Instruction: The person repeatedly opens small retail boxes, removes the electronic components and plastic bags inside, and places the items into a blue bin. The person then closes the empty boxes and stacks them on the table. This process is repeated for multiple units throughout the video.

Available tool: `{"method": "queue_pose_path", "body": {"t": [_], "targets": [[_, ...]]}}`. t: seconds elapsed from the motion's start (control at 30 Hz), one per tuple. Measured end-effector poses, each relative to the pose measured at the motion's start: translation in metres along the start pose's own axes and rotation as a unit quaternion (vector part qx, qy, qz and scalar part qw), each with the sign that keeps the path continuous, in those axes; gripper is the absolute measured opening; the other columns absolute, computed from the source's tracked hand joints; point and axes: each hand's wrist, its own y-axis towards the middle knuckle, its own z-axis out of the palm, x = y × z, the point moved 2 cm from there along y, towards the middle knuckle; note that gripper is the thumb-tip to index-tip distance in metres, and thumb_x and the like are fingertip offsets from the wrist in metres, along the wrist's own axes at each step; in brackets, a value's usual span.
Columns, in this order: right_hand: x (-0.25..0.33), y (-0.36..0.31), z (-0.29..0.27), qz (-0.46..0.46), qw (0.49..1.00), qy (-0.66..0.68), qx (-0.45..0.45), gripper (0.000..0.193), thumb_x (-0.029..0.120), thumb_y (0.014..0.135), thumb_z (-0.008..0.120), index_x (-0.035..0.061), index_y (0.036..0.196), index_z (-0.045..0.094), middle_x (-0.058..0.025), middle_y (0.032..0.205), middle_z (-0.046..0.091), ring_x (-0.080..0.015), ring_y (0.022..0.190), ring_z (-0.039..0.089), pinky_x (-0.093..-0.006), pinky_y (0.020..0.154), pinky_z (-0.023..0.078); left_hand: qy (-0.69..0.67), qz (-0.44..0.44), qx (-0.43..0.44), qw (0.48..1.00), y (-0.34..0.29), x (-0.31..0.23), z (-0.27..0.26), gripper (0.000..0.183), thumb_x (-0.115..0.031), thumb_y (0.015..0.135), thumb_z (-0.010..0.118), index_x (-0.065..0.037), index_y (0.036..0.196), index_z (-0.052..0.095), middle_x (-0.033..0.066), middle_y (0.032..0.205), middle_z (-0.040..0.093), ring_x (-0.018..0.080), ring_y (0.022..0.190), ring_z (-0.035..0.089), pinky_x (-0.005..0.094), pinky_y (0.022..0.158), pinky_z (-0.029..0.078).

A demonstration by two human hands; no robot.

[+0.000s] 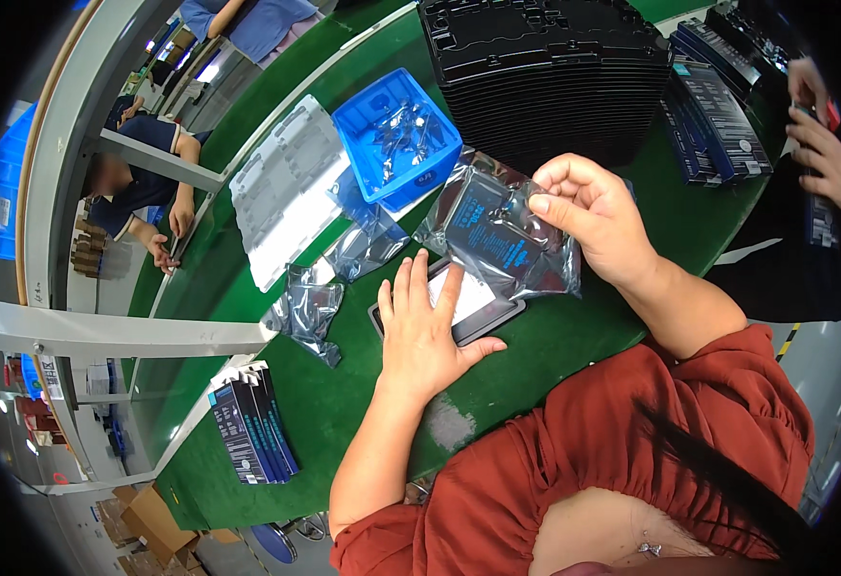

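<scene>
My right hand (pixel 601 213) pinches the upper right edge of a shiny plastic bag (pixel 553 274), thumb against fingers. Inside the bag shows a flat black rectangular device (pixel 490 226) with blue and white print. Below it, my left hand (pixel 418 336) lies with fingers stretched over a shallow dark tray (pixel 499 321). A white insert (pixel 468 296) in the tray is partly covered by that hand and the bag. Left of the tray, crumpled plastic bags (pixel 310 312) lie on the green table (pixel 555 360).
A blue bin (pixel 358 106) holds small bagged parts, beside a pale moulded tray (pixel 281 182). Stacked black trays (pixel 545 77) rise at the back. Dark printed boxes (pixel 252 427) stand left, others (pixel 718 125) far right. Another person's hands (pixel 828 158) work at the right; a co-worker (pixel 147 173) sits across.
</scene>
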Motion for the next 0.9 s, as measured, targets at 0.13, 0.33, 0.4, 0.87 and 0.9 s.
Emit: {"method": "queue_pose_path", "body": {"t": [0.13,0.33,0.4,0.87,0.9], "targets": [[-0.002,-0.009,0.015,0.016,0.999,0.040,0.001,0.011,0.001,0.091,0.061,0.0013,0.101,0.056,-0.0029,0.092,0.064,-0.0074,0.082,0.062,-0.0210,0.071,0.051,-0.229,-0.021,-0.131,0.964,-0.007,0.012,-0.009,0.099,-0.058,0.070,0.075,-0.001,0.142,0.039,0.0268,0.145,0.034,0.0381,0.133,0.038,0.0535,0.108,0.029],[-0.012,-0.039,0.053,0.010,0.993,-0.067,0.097,0.010,0.001,0.091,0.060,0.0016,0.099,0.055,-0.0014,0.087,0.061,-0.0071,0.080,0.060,-0.0228,0.067,0.050,-0.654,-0.159,-0.235,0.701,-0.017,-0.001,-0.024,0.032,-0.015,0.098,0.055,0.005,0.123,0.055,0.0088,0.109,0.065,0.0132,0.093,0.062,0.0245,0.080,0.050],[-0.010,-0.047,0.065,-0.043,0.965,-0.182,0.183,0.012,0.007,0.088,0.066,0.0013,0.094,0.058,-0.0059,0.083,0.062,-0.0121,0.073,0.063,-0.0259,0.063,0.051,-0.706,-0.170,-0.229,0.648,-0.019,0.007,-0.025,0.029,-0.016,0.098,0.055,0.005,0.118,0.057,0.0091,0.100,0.067,0.0133,0.086,0.063,0.0251,0.075,0.052],[0.005,-0.021,0.076,-0.193,0.796,-0.476,0.319,0.017,0.019,0.083,0.066,0.0030,0.080,0.062,-0.0126,0.074,0.062,-0.0343,0.070,0.062,-0.0443,0.065,0.051,-0.270,-0.069,-0.041,0.960,-0.027,-0.017,-0.043,0.014,-0.014,0.090,0.059,-0.002,0.084,0.064,0.0145,0.077,0.063,0.0337,0.071,0.063,0.0400,0.061,0.049],[0.006,-0.021,0.075,-0.176,0.780,-0.490,0.345,0.018,0.020,0.084,0.065,0.0030,0.078,0.062,-0.0122,0.072,0.061,-0.0342,0.069,0.062,-0.0442,0.065,0.051,-0.251,-0.054,-0.024,0.966,-0.028,-0.017,-0.043,0.014,-0.014,0.090,0.059,-0.003,0.083,0.063,0.0140,0.076,0.063,0.0340,0.070,0.063,0.0405,0.061,0.049]]}}
